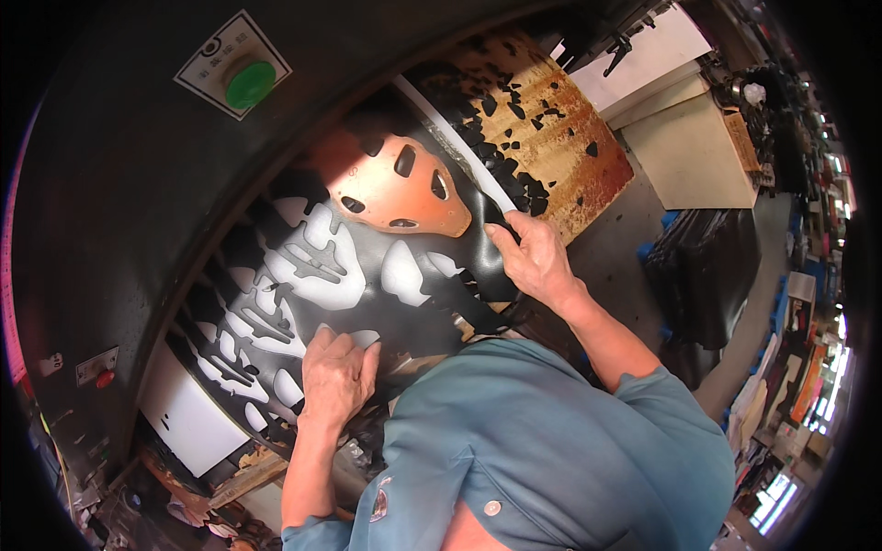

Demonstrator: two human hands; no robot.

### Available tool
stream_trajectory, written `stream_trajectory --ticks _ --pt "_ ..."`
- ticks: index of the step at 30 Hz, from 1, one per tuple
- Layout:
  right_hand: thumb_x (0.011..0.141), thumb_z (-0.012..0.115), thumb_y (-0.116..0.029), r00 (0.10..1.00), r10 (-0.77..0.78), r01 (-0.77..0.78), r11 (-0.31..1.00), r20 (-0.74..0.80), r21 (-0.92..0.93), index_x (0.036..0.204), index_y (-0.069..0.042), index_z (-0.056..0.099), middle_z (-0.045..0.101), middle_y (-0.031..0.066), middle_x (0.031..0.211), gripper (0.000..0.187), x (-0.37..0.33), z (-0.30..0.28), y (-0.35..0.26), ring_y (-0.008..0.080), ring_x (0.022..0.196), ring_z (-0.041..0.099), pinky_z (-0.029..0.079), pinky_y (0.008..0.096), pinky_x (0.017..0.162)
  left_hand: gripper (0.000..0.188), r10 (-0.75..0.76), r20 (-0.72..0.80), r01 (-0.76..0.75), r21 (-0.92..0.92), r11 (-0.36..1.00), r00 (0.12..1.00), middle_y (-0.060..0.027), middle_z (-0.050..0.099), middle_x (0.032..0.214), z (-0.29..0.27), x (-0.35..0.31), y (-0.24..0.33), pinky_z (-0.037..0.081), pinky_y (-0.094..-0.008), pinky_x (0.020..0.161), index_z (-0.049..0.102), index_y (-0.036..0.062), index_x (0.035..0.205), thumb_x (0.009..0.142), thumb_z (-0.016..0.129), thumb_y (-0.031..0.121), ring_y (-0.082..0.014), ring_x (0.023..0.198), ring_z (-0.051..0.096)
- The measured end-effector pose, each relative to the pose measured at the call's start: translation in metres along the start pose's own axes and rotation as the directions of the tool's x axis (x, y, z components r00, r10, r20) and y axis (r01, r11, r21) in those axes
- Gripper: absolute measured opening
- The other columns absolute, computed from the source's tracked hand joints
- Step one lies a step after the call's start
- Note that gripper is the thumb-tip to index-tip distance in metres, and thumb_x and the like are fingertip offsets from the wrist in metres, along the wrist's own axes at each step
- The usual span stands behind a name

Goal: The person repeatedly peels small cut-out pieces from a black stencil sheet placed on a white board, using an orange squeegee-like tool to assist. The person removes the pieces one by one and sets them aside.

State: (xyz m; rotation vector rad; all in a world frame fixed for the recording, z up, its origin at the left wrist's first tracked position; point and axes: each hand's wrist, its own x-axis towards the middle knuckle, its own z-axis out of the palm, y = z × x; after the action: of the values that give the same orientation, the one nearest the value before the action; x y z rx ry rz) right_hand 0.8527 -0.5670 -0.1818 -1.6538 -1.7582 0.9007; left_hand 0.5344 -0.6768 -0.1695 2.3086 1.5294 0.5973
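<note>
A black sheet [395,321] with several shaped cut-outs lies over a white work surface, which shows through the openings. On its far part rests an orange cutting die [418,197] with slots in it. My left hand [335,376] is closed at the sheet's near edge, its fingers curled and the fingertips partly hidden. To the right, my right hand [535,262] pinches the sheet's right edge between thumb and fingers, close to the end of a white strip [459,151].
A dark machine body [119,184] with a green button [250,84] overhangs the left. At the far right, a stained board [560,119] carries small black offcuts. Beyond it stand a beige cabinet [684,138] and a stack of black sheets [703,275].
</note>
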Motion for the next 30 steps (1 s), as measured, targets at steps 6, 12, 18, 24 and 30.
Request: stream_trajectory --ticks 6,12,18,24,30 --pt "0.103 0.072 -0.019 0.994 -0.090 0.092 0.996 -0.062 0.016 0.079 0.002 0.051 0.041 0.0189 0.061 0.038 -0.002 0.007 0.008 0.0218 0.055 0.037 0.036 0.0412 0.052 0.018 -0.093 -0.069 0.097 0.059 0.994 0.993 -0.0087 0.060 0.078 0.004 -0.003 0.013 0.046 -0.0443 0.067 0.070 0.0046 0.074 0.083 0.085 0.010 -0.0322 0.075 0.055" --pt "0.101 0.070 -0.020 0.989 -0.133 0.129 0.990 -0.071 -0.053 0.081 0.002 0.055 0.058 0.0273 0.063 0.033 -0.004 0.009 0.010 0.0489 0.058 0.060 0.045 0.0525 0.056 0.020 -0.163 -0.431 0.058 -0.245 0.968 0.888 -0.0098 0.072 0.097 0.030 -0.042 0.064 0.052 -0.0420 0.082 0.076 0.0053 0.100 0.082 0.081 -0.001 -0.0278 0.089 0.065" --pt "0.101 0.071 -0.021 0.978 -0.208 0.197 0.954 -0.025 -0.228 0.091 0.001 0.066 0.066 0.0266 0.074 0.025 -0.001 -0.008 0.001 0.0477 0.071 0.067 0.051 0.0542 0.065 0.022 -0.076 -0.423 0.120 0.080 0.990 0.903 -0.0031 0.072 0.094 0.079 -0.049 0.050 0.046 -0.0421 0.077 0.072 0.0099 0.094 0.079 0.088 0.008 -0.0268 0.087 0.065" --pt "0.098 0.076 0.000 0.681 -0.650 0.706 0.705 -0.338 0.066 0.094 0.000 0.069 0.063 0.0057 0.079 0.007 -0.006 -0.029 -0.075 0.0178 0.069 0.060 0.050 0.0311 0.065 0.017 -0.083 -0.470 0.155 0.118 0.981 0.879 -0.0054 0.069 0.085 0.073 -0.048 0.050 0.044 -0.0421 0.075 0.069 0.0098 0.082 0.086 0.086 0.010 -0.0289 0.084 0.062" --pt "0.094 0.075 -0.005 0.224 -0.934 0.923 0.294 -0.277 -0.247 0.090 0.000 0.068 0.063 0.0127 0.084 0.009 0.003 0.028 -0.148 0.0345 0.077 0.064 0.055 0.0407 0.071 0.017 -0.074 -0.534 0.201 0.183 0.962 0.842 -0.0092 0.069 0.084 0.073 -0.046 0.047 0.046 -0.0445 0.076 0.068 0.0057 0.081 0.092 0.081 0.010 -0.0323 0.082 0.063"
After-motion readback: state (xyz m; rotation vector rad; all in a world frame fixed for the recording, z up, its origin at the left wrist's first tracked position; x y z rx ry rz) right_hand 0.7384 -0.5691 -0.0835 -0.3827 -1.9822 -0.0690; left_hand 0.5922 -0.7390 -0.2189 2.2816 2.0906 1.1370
